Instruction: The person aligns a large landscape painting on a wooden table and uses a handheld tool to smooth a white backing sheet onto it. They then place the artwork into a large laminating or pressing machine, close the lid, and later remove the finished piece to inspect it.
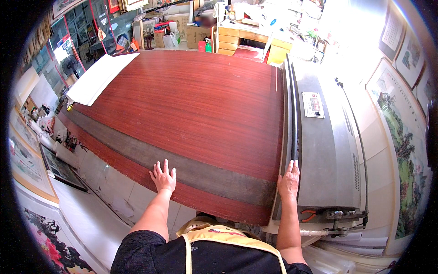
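Observation:
A large reddish-brown wood-grain board (196, 114) stretches out in front of me, with a dark grey strip (214, 171) along its near side. Spread fingers and all, my left hand (164, 178) rests on this near part, at the strip's front edge. Along the board's right side runs a long grey machine (326, 160) with a black bar (294, 118) on its inner edge. My right hand (289, 182) lies at the near end of that bar, fingers stretched forward and thumb apart. Neither hand shows anything held.
White sheets (102, 77) lie on the board's far left corner. Red-handled pliers (309, 215) sit at the machine's near end, beside metal springs (341, 213). Framed pictures lean at left; a hanging scroll (397, 150) stands at right. A wooden desk (253, 34) is at the back.

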Action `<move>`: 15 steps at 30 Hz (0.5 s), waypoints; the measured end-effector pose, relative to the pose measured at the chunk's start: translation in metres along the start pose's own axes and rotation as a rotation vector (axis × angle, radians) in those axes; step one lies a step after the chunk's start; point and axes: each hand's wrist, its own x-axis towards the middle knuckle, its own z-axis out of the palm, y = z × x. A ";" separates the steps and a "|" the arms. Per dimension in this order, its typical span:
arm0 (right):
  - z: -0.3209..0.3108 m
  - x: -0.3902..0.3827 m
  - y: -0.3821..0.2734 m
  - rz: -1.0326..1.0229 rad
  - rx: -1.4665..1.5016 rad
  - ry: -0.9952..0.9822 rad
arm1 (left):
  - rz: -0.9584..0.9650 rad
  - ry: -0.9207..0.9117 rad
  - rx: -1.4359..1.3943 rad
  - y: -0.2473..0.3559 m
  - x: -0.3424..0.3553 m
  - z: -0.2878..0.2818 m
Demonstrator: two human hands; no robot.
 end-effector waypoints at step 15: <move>0.001 0.001 0.000 0.004 0.008 -0.031 | 0.002 0.017 -0.013 -0.001 0.000 0.000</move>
